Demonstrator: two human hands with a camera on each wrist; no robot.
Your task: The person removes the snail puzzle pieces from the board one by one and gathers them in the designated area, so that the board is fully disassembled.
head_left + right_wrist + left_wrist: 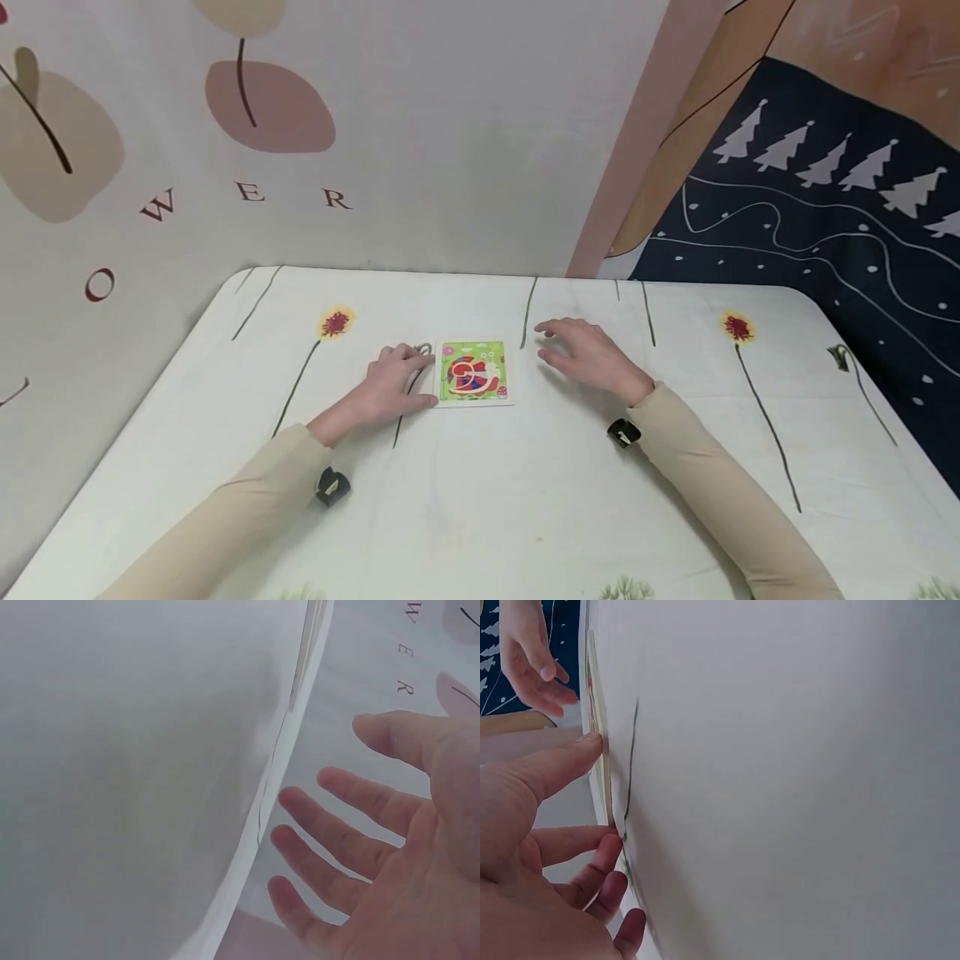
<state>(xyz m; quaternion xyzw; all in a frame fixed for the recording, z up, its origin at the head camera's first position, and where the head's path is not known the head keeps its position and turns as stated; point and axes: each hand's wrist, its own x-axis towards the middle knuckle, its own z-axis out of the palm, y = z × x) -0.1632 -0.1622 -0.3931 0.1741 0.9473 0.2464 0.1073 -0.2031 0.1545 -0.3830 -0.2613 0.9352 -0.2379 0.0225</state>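
A square white-edged picture board, seemingly a snail puzzle on a green ground, lies flat on the white tablecloth. At its left side, my left hand touches the edge, thumb near the front corner and index finger near the back one. The left wrist view shows the board edge-on, with the thumb tip and index fingertip against it. My right hand hovers to the right of the board, apart from it. In the right wrist view its fingers are spread loosely and hold nothing.
Printed flowers and thin stems mark the cloth. A pale printed wall hanging stands behind the table, and a dark blue one with white trees hangs at the right. Each sleeve has a black device at the wrist.
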